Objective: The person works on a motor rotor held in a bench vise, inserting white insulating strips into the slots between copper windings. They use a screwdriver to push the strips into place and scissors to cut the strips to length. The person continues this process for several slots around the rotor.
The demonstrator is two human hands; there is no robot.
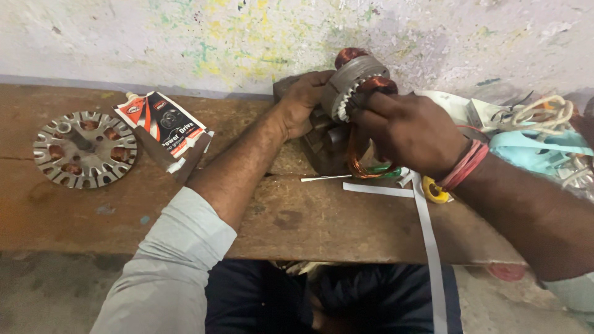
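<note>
Left hand [303, 102]: grip closed around the back of a grey motor stator [354, 80], holding it on edge, raised above the far side of the wooden bench [309, 222], near the wall. Right hand [405, 133]: fingers closed in a pinch on a copper wire coil [359, 158], at the toothed rim of the stator; a loop of the same wire hangs below the hand. Copper windings show at the top of the stator. Red thread band on right wrist.

Just under the hands: thin metal rod [325, 178], white paper strips [427, 229] running off the near edge, yellow tape roll [435, 192] beside the right wrist.

Left part of bench: second stator disc [85, 148] lying flat, well apart; red-and-white adhesive packet [162, 127] between it and the left forearm.

Right end: tangle of cord and pale blue plastic [538, 139].
</note>
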